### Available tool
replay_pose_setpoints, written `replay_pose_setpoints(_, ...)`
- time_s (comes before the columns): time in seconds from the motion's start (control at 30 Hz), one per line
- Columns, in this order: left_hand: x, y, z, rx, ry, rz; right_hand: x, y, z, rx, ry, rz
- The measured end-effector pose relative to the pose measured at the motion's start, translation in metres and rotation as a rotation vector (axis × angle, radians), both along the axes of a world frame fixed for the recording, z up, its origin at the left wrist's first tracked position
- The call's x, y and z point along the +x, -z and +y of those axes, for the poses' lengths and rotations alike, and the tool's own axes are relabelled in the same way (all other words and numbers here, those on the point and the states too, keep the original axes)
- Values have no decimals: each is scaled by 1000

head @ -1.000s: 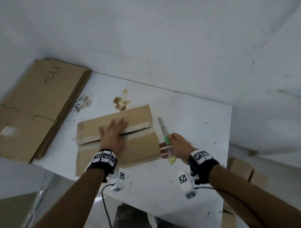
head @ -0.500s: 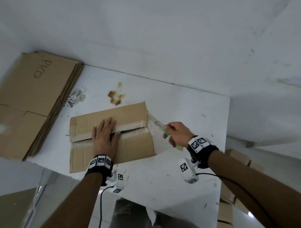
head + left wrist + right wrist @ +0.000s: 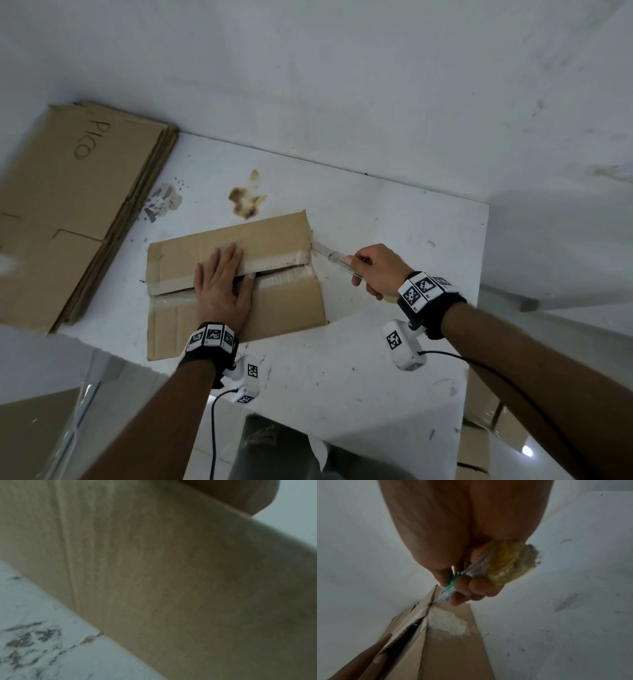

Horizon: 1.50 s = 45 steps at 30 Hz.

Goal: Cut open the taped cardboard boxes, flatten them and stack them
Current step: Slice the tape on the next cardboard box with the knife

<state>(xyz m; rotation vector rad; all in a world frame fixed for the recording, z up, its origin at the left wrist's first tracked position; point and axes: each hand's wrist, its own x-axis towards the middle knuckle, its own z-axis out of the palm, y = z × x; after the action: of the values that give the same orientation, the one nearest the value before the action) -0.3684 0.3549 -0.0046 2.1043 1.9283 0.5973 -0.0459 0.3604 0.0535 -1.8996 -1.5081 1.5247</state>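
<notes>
A brown cardboard box [image 3: 274, 305] lies on the white table [image 3: 394, 219], its taped top seam split open along the middle. My left hand [image 3: 222, 284] presses flat on the box top, fingers straight, thumb tip at the slit. My right hand [image 3: 376, 270] grips a utility knife [image 3: 337, 257] with a clear and green handle; the blade tip touches the tape at the box's right end. In the right wrist view the knife [image 3: 452, 586] points down at the box [image 3: 450, 642] corner and white tape. The left wrist view shows only the cardboard [image 3: 171, 588] close up.
A stack of flattened cardboard [image 3: 65, 212] marked "PICO" lies at the table's left end. Brown and grey stains [image 3: 245, 202] mark the table behind the box. More boxes [image 3: 486, 411] sit on the floor at the lower right. A white wall rises behind.
My right hand has swung the knife from upright beside the box down to the right end of the taped seam. The left hand stays pressed on the box top.
</notes>
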Motion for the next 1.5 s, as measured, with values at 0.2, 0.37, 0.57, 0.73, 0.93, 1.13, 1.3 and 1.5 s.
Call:
replay_pose_setpoints(0.2,-1,0,0,0,7,0,-2,0,1,65,142,13)
replay_pose_setpoints(0.37,-3,-1,1,-16,4,-9,-25,5,5,55,25,27)
replay_pose_setpoints(0.57,-1,-1,1,-15,16,-4,0,-5,23,99,-177,-143)
replay_pose_setpoints(0.73,-3,0,-1,6,34,2,14,-26,34,-42,-399,-168)
replay_pose_setpoints(0.93,-1,-2,-1,16,36,19,-2,-20,21,-55,-380,-154)
replay_pose_setpoints(1.13,-2,-14,-2,-63,61,18,19,-29,7,101,-380,-326)
replay_pose_setpoints(1.3,50,-28,-13,-71,182,125,32,-10,-26,132,-134,-283)
replay_pose_setpoints(1.5,63,-18,-5,-94,140,179,17,7,-57,172,-30,-274)
